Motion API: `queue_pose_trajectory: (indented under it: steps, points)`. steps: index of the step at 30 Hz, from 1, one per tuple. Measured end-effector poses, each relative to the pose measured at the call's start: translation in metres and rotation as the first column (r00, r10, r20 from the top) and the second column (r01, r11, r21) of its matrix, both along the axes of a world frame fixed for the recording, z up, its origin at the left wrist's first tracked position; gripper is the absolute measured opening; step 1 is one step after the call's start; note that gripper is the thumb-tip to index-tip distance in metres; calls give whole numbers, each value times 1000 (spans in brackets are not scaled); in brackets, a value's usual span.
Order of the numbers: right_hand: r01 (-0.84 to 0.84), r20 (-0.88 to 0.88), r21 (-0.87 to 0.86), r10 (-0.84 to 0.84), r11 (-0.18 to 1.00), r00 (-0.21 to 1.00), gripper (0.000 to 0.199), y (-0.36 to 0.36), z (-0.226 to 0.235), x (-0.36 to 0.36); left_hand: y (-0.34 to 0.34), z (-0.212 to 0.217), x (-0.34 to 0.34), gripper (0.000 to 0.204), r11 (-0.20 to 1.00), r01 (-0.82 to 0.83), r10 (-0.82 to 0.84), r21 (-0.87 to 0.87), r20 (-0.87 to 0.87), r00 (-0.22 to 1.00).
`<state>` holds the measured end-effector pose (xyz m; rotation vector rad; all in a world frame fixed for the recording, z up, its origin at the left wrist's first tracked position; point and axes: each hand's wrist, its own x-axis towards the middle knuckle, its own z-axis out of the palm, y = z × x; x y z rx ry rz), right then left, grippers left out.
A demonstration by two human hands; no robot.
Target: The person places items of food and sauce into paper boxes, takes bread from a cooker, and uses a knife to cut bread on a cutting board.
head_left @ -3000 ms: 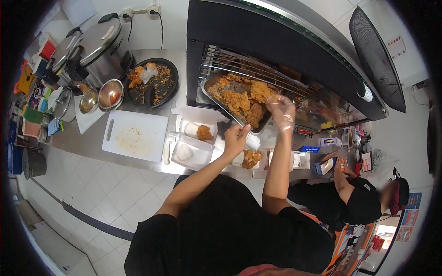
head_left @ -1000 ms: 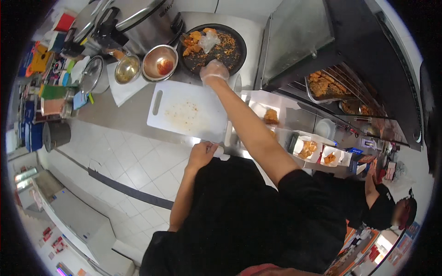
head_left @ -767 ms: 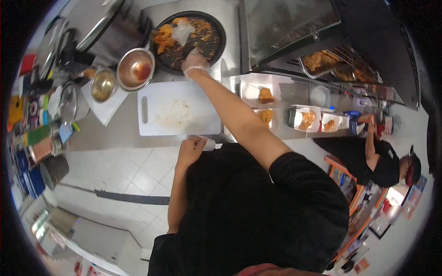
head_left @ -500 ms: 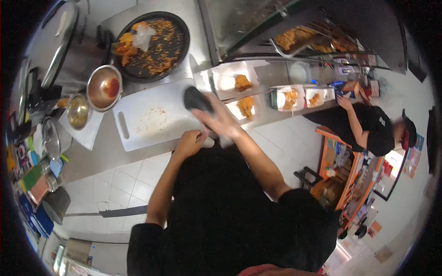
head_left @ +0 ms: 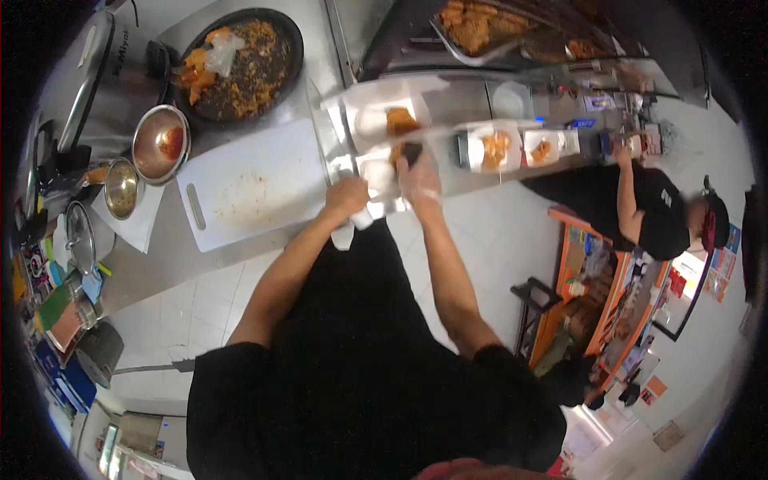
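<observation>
My left hand (head_left: 347, 197) is closed at the counter's near edge, beside the cutting board. Below its fingers a white thing (head_left: 362, 219) sticks out, its kind unclear. My right hand (head_left: 421, 186), in a clear plastic glove, reaches over an open white takeaway box and is blurred. At its fingertips is a dark rounded piece (head_left: 412, 152), mostly hidden by the hand. A white mound that looks like rice (head_left: 379, 176) lies between my hands. Fried chicken (head_left: 401, 122) sits in the box behind it, with another white mound (head_left: 370, 122) alongside.
A white cutting board (head_left: 254, 180) with crumbs lies at left. Behind it stands a black round pan (head_left: 272, 92) of browned food. Metal bowls (head_left: 150, 156) stand farther left. More filled boxes (head_left: 552, 147) line the counter at right, where a co-worker (head_left: 652, 208) stands.
My right hand has moved right and forward from above the cutting board to the box, taking the black thing along. My left hand has shifted slightly forward. A white mound now shows between them.
</observation>
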<state>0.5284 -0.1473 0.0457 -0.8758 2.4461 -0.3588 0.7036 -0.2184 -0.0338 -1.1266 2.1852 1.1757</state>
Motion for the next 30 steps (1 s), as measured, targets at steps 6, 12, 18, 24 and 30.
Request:
queue_pose_trajectory:
  steps: [6, 12, 18, 24, 30]
  points:
    - [50, 37, 49, -52, 998, 998, 60, -10, 89, -13, 4, 5, 8, 27, 998, -54, 51, -40, -69, 996]
    - [-146, -115, 62, 152, 987, 982, 69, -26, -5, -18, 8, 10, 2, 26, 998, -51, 48, -32, -79, 996]
    - [-41, -58, 186, 53, 982, 997, 74, -23, 69, -8, 7, 2, 9, 27, 998, -35, 30, -47, -105, 994]
    - [-308, -182, 117, 325, 944, 928, 79, -26, -27, -4, 4, -13, 1, 24, 993, -63, 47, -96, -164, 985]
    - [-67, -6, 255, 71, 965, 997, 64, -27, 62, 22, 14, -16, 12, 27, 995, -59, 43, -83, -178, 983]
